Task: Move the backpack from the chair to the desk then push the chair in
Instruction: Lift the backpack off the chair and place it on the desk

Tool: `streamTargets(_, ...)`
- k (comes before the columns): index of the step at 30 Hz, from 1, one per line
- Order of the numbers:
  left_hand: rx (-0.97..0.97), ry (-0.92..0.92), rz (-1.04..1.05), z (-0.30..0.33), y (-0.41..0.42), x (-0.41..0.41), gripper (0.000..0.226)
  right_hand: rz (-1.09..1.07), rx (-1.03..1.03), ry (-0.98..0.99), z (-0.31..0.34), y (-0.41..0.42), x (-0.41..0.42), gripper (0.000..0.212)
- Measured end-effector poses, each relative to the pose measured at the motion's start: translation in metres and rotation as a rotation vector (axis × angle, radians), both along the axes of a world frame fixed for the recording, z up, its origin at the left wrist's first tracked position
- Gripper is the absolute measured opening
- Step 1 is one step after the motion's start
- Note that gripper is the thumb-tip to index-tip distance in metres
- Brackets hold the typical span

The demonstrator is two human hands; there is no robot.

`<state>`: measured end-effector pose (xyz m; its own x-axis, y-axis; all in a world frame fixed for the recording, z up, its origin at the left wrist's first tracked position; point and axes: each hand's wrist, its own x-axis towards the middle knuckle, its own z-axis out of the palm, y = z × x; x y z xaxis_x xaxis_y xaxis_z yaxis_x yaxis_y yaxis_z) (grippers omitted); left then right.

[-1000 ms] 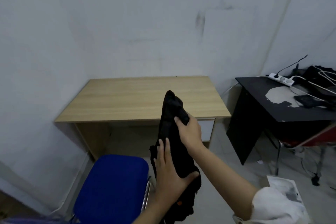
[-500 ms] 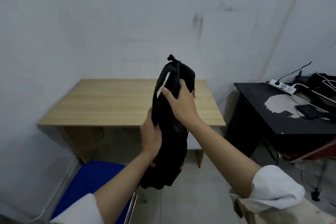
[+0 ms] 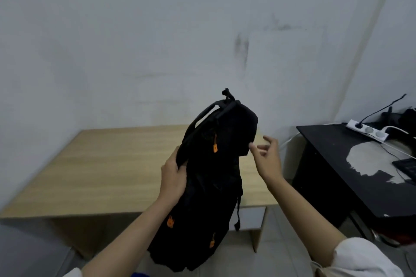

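Note:
A black backpack (image 3: 211, 186) with orange zipper pulls hangs upright in the air, over the front edge of the light wooden desk (image 3: 101, 171). My left hand (image 3: 174, 177) grips its left side by a strap. My right hand (image 3: 266, 157) is just off the bag's upper right side, fingers apart, holding nothing. Of the blue chair (image 3: 138, 274) only a sliver shows at the bottom edge between my forearms.
A black table (image 3: 351, 175) stands to the right with a white power strip (image 3: 367, 134), cables and a dark flat device (image 3: 406, 167) on it. White walls close in behind and to the left of the desk. Grey floor lies between the two tables.
The backpack has risen and moved forward toward the desk. My right hand has let go of its top and opened beside it. The chair has nearly dropped out of view.

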<state>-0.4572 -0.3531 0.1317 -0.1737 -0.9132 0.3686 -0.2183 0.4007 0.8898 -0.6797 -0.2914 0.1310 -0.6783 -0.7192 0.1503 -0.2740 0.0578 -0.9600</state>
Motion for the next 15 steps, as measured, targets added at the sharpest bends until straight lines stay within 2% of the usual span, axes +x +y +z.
streamTargets(3,0.005,0.002,-0.084,0.003,-0.034,-0.021,0.040,0.039,0.153,-0.071,-0.035,-0.019,-0.025,0.073)
streamTargets(6,0.038,-0.003,-0.154,0.006,-0.067,-0.046,0.040,0.079,0.217,-0.138,-0.062,-0.039,-0.044,0.086)
streamTargets(12,0.188,0.052,-0.254,0.008,-0.146,-0.096,0.029,0.142,0.270,-0.291,-0.087,-0.098,-0.094,0.103)
streamTargets(15,0.276,0.106,-0.291,0.006,-0.177,-0.121,0.022,0.195,0.278,-0.393,-0.095,-0.130,-0.127,0.101)
